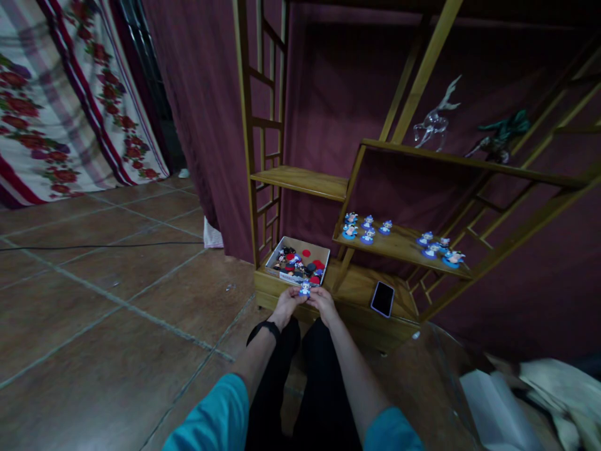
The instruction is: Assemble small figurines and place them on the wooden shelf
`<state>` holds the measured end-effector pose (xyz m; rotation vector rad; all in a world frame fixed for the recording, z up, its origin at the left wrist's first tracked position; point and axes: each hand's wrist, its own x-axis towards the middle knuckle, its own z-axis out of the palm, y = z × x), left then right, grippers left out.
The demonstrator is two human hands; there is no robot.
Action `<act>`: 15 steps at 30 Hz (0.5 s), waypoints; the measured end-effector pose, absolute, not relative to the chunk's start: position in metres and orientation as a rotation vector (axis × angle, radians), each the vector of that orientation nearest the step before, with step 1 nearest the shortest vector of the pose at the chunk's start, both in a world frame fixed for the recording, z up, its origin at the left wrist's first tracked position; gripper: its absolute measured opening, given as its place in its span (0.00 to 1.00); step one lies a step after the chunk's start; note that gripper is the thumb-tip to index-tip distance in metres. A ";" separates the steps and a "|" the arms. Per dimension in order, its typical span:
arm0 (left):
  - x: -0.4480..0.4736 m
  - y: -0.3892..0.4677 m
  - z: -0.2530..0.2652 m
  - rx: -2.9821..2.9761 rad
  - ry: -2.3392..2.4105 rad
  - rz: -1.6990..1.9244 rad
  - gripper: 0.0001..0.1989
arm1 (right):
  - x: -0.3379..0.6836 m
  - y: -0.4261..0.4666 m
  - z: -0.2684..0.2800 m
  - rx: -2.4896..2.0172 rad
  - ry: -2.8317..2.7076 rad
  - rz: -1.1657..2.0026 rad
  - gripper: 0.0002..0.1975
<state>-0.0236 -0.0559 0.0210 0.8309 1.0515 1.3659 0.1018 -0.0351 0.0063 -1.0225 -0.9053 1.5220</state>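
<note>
Between my two hands, just in front of the shelf's lower edge, is a small blue-and-white figurine [305, 288]. My left hand [288, 303] pinches it from the left, and my right hand [323, 300] grips its right side. Right behind them stands an open cardboard box [323, 255] on the bottom shelf. Inside it lie several small figurines and red and dark round pieces [306, 253], jumbled together. On the raised shelf to the right, similar blue-and-white figurines [368, 235] stand in a left group, and more figurines [431, 250] form a right group.
A phone [382, 299] lies on the bottom shelf at right. Higher up stand a clear glass deer [432, 125] and a dark green statue [504, 134]. Wooden posts [246, 125] frame the shelf unit. White items [502, 407] lie at lower right; a cable [103, 246] crosses the floor.
</note>
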 end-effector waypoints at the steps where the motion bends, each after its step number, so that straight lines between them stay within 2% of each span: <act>1: -0.024 -0.057 0.021 0.830 1.052 1.363 0.18 | 0.102 -0.036 0.007 -1.024 -0.913 1.525 0.14; 15: -0.029 -0.078 0.027 0.788 1.037 1.379 0.17 | 0.104 -0.056 0.017 -1.048 -1.009 1.561 0.12</act>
